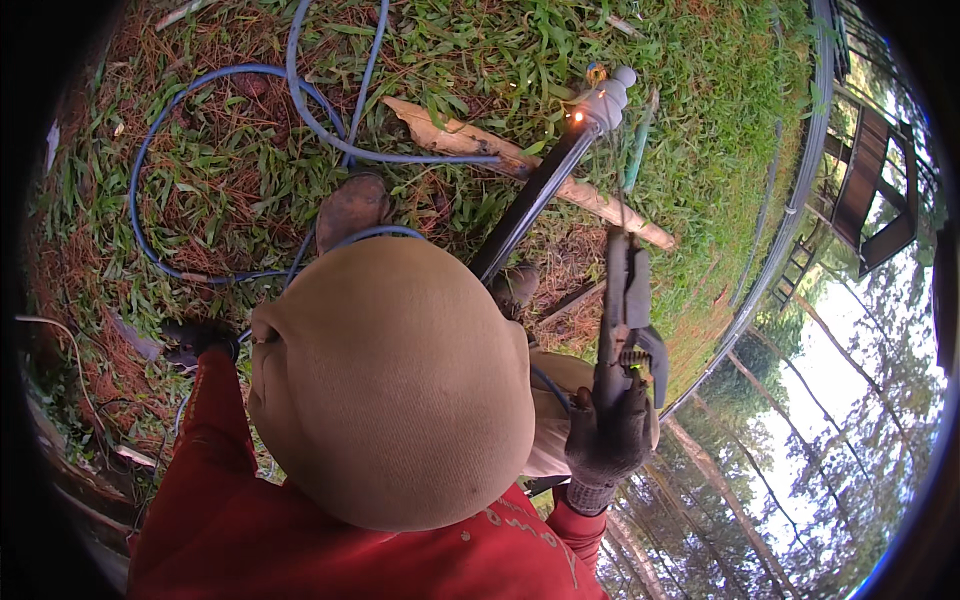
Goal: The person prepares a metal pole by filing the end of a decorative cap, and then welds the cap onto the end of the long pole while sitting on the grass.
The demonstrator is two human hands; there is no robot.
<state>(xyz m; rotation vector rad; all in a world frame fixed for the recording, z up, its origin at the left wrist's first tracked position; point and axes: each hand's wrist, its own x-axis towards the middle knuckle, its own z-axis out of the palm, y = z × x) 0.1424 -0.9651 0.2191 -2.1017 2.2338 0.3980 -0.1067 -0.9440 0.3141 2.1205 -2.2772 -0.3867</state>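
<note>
My right hand (610, 435), in a dark knit glove, is closed around a welding electrode holder (612, 345) with a spring at its jaws. A thin welding rod runs from the jaws toward the far end of a black metal bar (535, 205). That bar slants up from beside my boot and ends in a pale grey, rounded metal piece (605, 105). Small orange spots glow on this piece. My left hand (200, 342), in a dark glove, is low at the left near a blue cable (215, 277); its fingers are unclear. A tan cap (395, 385) hides the middle.
A split wooden pole (460, 135) lies on the grass beneath the bar. The blue cable loops over the ground at the left. Brown boots (352, 207) stand on grass and pine needles. At the right are a dark wooden structure (872, 175) and trees.
</note>
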